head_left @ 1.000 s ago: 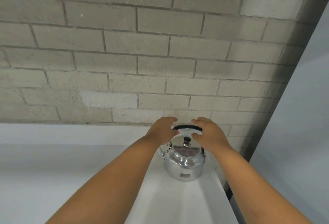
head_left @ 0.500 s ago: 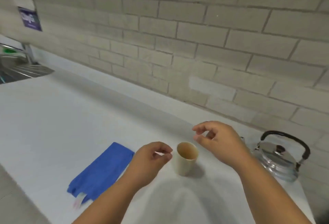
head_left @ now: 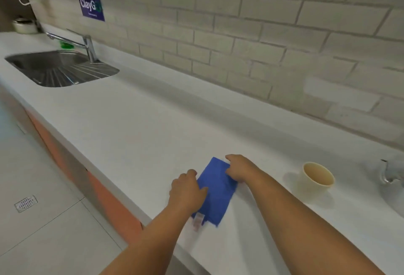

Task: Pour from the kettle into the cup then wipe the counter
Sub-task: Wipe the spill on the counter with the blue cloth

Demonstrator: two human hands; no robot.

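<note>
Blue folded cloth (head_left: 215, 193) lies flat near the front edge of the white desk (head_left: 135, 121). Both hands rest on it: the left hand (head_left: 188, 191) spread loosely on its left edge, the right hand (head_left: 239, 168) with fingers curled onto its far corner, neither grip closed around it. Right of the cloth stands the cream paper cup (head_left: 317, 178); beyond it, the kettle's metal spout (head_left: 388, 173) shows at the frame edge.

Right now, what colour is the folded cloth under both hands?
Solid blue folded cloth, with a small pale tag at its near edge; the head view shows it.
</note>
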